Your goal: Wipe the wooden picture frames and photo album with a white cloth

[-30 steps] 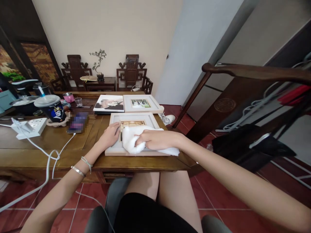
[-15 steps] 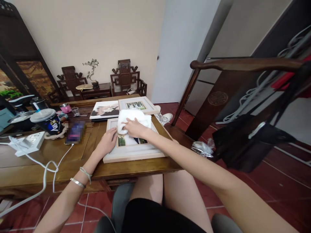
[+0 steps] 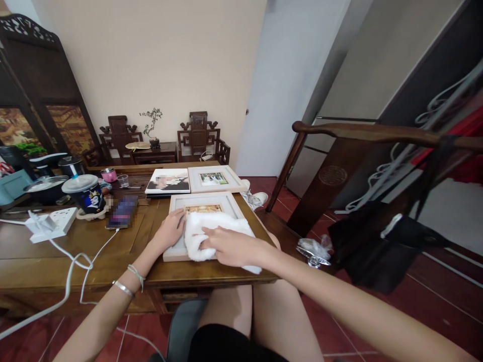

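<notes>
A pale wooden picture frame (image 3: 177,201) lies flat near the table's front edge, with part of its picture showing at the top. My left hand (image 3: 172,229) grips the left side of this frame, its fingers bent over the rim. Pressed down on the frame is a folded white towel (image 3: 202,221), which covers most of the picture and hangs past the near rim. My right hand (image 3: 230,245) is closed on the towel, fingers pushing into its folds.
Behind lie a second picture frame (image 3: 194,173) and a white-covered photo panel (image 3: 166,187). To the left are a phone (image 3: 123,211) on a cable, a lidded cup (image 3: 88,196) and a power strip (image 3: 56,223). A wooden chair (image 3: 328,176) stands at the right.
My right hand has drawn the towel toward me, from the frame's far part to its near rim, uncovering the picture's top. My left hand stays at the left side. The view has tilted up slightly.
</notes>
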A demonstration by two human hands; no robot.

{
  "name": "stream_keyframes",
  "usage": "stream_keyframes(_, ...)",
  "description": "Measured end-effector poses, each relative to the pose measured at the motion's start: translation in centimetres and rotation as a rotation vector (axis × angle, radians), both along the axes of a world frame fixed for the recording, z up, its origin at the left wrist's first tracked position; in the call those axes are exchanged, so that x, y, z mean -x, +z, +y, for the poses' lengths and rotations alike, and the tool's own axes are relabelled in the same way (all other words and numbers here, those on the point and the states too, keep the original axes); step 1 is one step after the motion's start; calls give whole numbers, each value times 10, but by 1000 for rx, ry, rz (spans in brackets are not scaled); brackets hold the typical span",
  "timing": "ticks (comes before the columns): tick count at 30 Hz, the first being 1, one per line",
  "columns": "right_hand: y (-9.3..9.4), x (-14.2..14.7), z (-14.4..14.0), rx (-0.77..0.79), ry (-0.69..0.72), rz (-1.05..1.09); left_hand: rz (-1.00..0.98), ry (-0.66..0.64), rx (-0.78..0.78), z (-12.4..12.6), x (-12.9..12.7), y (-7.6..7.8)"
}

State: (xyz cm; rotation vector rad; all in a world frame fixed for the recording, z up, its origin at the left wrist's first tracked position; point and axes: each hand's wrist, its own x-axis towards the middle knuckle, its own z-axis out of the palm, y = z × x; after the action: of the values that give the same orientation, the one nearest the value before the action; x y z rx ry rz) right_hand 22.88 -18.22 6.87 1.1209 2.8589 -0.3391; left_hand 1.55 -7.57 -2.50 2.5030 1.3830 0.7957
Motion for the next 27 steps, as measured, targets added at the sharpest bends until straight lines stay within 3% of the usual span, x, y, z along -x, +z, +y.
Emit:
stream_keyframes(6,-37,19,47,-222,-168,-61,-60,-35,18,7,2,-5)
stream_keyframes(10,-39,31,90,-266,-319,-94,-139,-78,28,2,3,1)
stream_keyframes(14,-35,42,108,-259,-248,-98,-150,-62,79,-5,1,7)
stream_keyframes(18,-32,41,90,-266,-121,-67,-141,-47,142,-8,0,10)
stream_keyframes(23,-17,30,39,-113,39,-77,-117,-30,192,-10,-2,13)
stream_keyframes(27,-11,28,25,-65,23,-13,-94,-34,219,-11,-1,15)
